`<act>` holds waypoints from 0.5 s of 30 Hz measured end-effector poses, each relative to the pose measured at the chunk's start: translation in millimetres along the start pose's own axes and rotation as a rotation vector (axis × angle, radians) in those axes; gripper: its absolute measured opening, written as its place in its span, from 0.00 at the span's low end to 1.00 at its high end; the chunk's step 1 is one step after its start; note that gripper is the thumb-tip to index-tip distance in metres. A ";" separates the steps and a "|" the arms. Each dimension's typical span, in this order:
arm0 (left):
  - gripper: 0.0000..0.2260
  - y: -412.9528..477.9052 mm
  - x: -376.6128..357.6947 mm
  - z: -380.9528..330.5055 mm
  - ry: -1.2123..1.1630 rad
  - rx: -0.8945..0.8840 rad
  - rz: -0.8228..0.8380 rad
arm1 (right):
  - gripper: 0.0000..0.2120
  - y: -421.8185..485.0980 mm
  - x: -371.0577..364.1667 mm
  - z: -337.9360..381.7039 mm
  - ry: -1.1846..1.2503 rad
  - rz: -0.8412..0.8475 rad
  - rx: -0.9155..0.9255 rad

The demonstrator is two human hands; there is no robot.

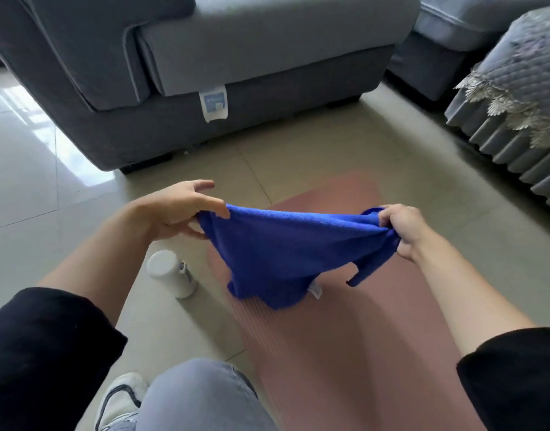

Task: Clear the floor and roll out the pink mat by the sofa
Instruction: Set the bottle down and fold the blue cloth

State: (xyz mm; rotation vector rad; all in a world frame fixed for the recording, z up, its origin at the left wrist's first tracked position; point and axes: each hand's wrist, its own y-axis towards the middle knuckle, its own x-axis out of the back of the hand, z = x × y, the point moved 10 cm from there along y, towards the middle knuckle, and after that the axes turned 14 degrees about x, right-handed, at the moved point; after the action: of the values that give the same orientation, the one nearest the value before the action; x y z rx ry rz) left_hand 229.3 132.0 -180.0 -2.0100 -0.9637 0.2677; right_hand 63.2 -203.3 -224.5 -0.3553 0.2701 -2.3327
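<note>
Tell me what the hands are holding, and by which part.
A blue towel: left hand pinches one upper corner, right hand grips the bunched opposite end.

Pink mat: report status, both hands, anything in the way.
Left hand, right hand each hold an end of the blue cloth. Pink mat unrolled flat, near the sofa. White bottle on the tiles beside the mat.
</note>
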 end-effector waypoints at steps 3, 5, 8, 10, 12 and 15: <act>0.29 0.1 0.7 -16.6 -0.221 -0.121 -0.024 | 0.09 -10.0 8.3 -21.0 -0.347 0.138 -0.122; 0.25 -3.5 -5.2 -30.4 -0.268 -0.191 -0.022 | 0.05 -23.2 3.3 -37.5 -0.434 0.303 -0.268; 0.21 -12.2 -12.4 -50.0 -0.289 -0.274 0.018 | 0.06 -37.4 -6.5 -40.8 -0.916 0.625 -0.249; 0.21 -16.9 -15.2 -58.2 -0.280 -0.308 0.062 | 0.06 -48.2 -15.8 -41.7 -1.174 0.783 -0.235; 0.20 -20.5 -15.6 -61.7 -0.281 -0.321 0.091 | 0.08 -47.2 -19.7 -39.9 -1.198 0.758 -0.201; 0.19 -21.1 -10.4 -61.0 -0.299 -0.325 0.086 | 0.09 -29.1 -22.4 -38.9 -0.473 0.435 -0.145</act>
State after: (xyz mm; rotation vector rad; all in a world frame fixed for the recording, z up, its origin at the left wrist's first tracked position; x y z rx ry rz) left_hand 242.1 93.8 -128.6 -2.3563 -1.1669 0.4964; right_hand 46.6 -163.6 -256.4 -0.8166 0.2525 -1.7471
